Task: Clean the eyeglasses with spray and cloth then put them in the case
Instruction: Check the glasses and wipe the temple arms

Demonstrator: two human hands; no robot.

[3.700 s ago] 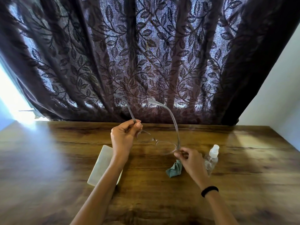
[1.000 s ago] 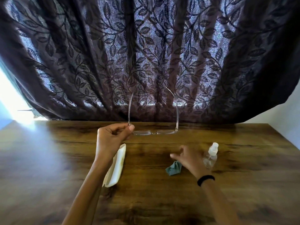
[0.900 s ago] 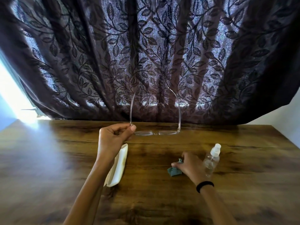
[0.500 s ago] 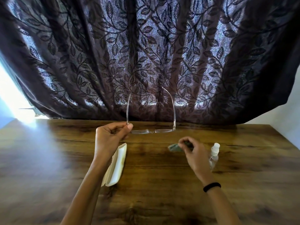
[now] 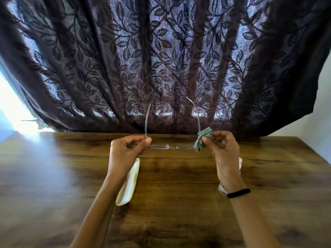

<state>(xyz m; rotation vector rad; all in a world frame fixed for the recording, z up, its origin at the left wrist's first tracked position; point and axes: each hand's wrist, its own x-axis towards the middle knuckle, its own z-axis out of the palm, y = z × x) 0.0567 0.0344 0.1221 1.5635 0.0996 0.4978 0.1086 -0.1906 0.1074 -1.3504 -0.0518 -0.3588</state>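
Clear thin-framed eyeglasses (image 5: pixel 172 146) hang above the table, lenses flat and both arms pointing up toward the curtain. My left hand (image 5: pixel 127 153) pinches their left corner. My right hand (image 5: pixel 223 153) holds a crumpled grey-green cloth (image 5: pixel 202 138) pressed against the right corner of the glasses. The cream case (image 5: pixel 129 183) lies on the table under my left forearm, seen edge-on; whether it is open I cannot tell. The spray bottle (image 5: pixel 240 162) stands behind my right hand, mostly hidden.
A wooden table (image 5: pixel 170 212) spans the view. A dark leaf-patterned curtain (image 5: pixel 161 59) hangs along its far edge. Bright light enters at the far left, and a white wall stands at the right.
My right hand picked the cloth up from the table and raised it to the right side of the glasses. My left hand kept hold of the glasses throughout.
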